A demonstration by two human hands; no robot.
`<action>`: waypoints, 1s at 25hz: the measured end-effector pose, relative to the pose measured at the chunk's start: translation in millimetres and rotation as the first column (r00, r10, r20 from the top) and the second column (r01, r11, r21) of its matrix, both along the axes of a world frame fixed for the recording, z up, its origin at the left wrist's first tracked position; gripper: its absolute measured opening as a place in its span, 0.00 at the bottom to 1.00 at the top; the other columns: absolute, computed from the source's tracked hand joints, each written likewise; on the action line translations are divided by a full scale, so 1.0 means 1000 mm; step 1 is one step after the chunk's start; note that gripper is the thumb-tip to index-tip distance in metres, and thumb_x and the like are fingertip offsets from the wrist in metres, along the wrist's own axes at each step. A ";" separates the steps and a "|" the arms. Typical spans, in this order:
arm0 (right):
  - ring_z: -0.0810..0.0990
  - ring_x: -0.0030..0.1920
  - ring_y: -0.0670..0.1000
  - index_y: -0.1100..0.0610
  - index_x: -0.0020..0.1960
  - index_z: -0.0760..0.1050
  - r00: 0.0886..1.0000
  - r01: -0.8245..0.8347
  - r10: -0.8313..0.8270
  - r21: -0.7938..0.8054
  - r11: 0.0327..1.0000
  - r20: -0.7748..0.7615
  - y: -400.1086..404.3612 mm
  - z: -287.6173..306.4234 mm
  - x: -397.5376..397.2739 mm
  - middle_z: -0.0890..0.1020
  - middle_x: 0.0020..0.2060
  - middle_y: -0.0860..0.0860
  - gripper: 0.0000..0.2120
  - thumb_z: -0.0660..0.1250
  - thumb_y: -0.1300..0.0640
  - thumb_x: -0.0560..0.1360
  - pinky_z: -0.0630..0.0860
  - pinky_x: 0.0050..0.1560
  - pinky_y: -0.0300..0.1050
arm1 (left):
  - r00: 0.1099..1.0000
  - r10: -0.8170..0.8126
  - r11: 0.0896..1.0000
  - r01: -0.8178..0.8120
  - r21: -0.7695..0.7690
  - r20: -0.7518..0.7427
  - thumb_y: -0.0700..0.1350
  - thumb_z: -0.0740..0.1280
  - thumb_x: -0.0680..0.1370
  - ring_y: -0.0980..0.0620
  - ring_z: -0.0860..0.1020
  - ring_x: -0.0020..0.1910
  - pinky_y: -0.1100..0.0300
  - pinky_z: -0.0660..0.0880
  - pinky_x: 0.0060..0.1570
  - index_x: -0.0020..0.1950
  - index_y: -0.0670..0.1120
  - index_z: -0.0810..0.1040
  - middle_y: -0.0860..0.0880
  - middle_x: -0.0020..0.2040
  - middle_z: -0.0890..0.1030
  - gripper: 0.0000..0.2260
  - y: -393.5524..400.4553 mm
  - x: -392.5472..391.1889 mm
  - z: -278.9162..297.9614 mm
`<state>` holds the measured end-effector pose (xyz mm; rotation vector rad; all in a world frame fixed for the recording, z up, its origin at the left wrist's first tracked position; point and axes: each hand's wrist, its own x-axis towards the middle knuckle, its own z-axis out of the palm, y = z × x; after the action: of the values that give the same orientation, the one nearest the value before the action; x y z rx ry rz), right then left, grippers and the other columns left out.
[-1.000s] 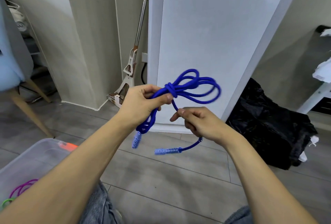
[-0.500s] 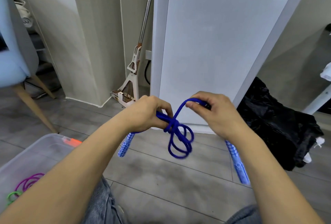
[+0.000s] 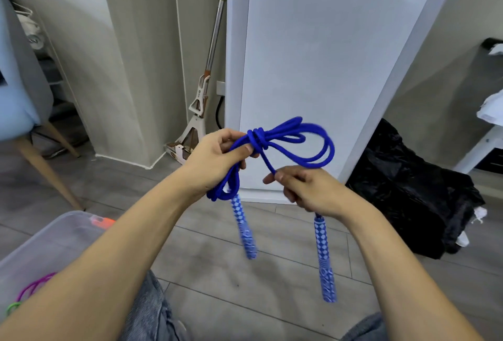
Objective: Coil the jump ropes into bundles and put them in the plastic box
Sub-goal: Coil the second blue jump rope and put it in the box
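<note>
Since half a second back the coils have swung up from hanging below the knot to fanning out above and to the right of it, and the right hand [image 3: 313, 191] has dropped from the top of the loop to a spot below it. Both patterned handles [image 3: 325, 261] now dangle straight down instead of slanting outward.

Taking the white cabinet panel [image 3: 313, 68] as the mark: the blue jump rope [image 3: 299, 136] is held up in front of its lower edge, knotted at the middle, with loops spread to the right. Left hand [image 3: 217, 155] sits just left of the knot, its fingers and thumb curled round the gathered strands, a smaller bunch of rope drooping beneath it. The right hand's fingers pinch a single strand running down from the knot, with one handle hanging under that hand.

Down to the left of the panel, on the floor, is the clear plastic box [image 3: 54, 234] with purple and green cords [image 3: 30, 291] inside. A mop [image 3: 201, 101] leans beside the panel's left edge, and a black bag [image 3: 416, 199] slumps at its right foot
</note>
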<state>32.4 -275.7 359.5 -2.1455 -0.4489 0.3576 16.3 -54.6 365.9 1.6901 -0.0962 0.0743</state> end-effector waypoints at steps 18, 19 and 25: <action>0.69 0.22 0.48 0.56 0.39 0.83 0.972 0.198 -0.133 0.371 0.907 -0.195 -0.015 0.013 0.003 0.72 0.25 0.52 0.15 0.64 0.58 0.82 0.64 0.24 0.39 | 0.861 -0.504 0.837 0.466 -0.289 -0.071 0.42 0.67 0.79 0.51 0.75 0.35 0.60 0.75 0.42 0.63 0.34 0.74 0.46 0.44 0.80 0.16 0.001 -0.007 0.003; 0.67 0.23 0.49 0.57 0.43 0.83 0.984 0.132 -0.094 0.267 0.955 -0.150 -0.014 0.012 0.001 0.70 0.26 0.52 0.11 0.66 0.56 0.81 0.62 0.24 0.39 | 0.897 -0.439 0.840 0.390 -0.378 -0.049 0.43 0.65 0.80 0.51 0.74 0.35 0.60 0.76 0.41 0.62 0.35 0.75 0.46 0.44 0.80 0.14 -0.001 -0.004 0.003; 0.71 0.28 0.51 0.61 0.56 0.79 0.963 0.004 0.038 0.153 0.988 -0.268 -0.017 0.021 -0.009 0.76 0.32 0.53 0.11 0.65 0.55 0.81 0.69 0.29 0.43 | 0.970 0.058 0.850 -0.172 -0.498 -0.236 0.41 0.66 0.81 0.51 0.78 0.37 0.56 0.77 0.42 0.55 0.38 0.80 0.47 0.38 0.83 0.08 0.006 0.015 -0.007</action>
<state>23.3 -292.8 380.0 -1.9104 -0.3270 0.5983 31.8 -48.3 358.8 1.1509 0.1770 0.0059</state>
